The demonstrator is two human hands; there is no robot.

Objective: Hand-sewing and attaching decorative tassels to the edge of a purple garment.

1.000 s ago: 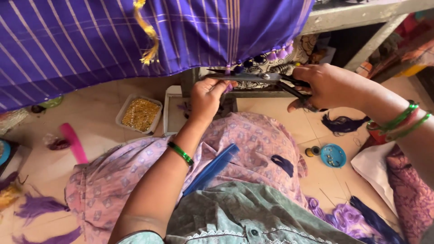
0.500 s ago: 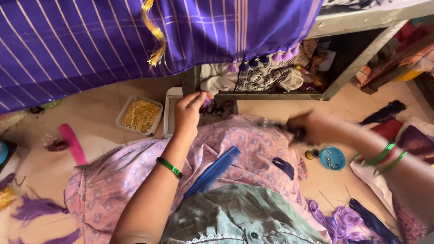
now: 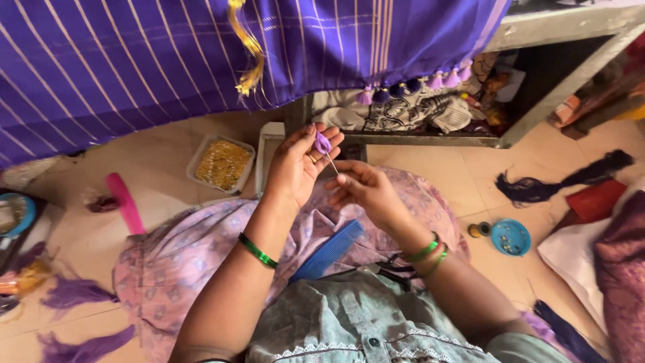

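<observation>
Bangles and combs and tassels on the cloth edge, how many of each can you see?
Green bangles: 3, one on the left wrist, two on the right wrist
Combs: 2, blue comb, pink comb
Tassels on the cloth edge: 7, as far as visible
Total: 12

I see a beige tiled floor (image 3: 470, 181) in soft daylight. A grey shelf (image 3: 557, 81) stands at top right, with striped purple cloth (image 3: 134, 60) draped across the top.
</observation>
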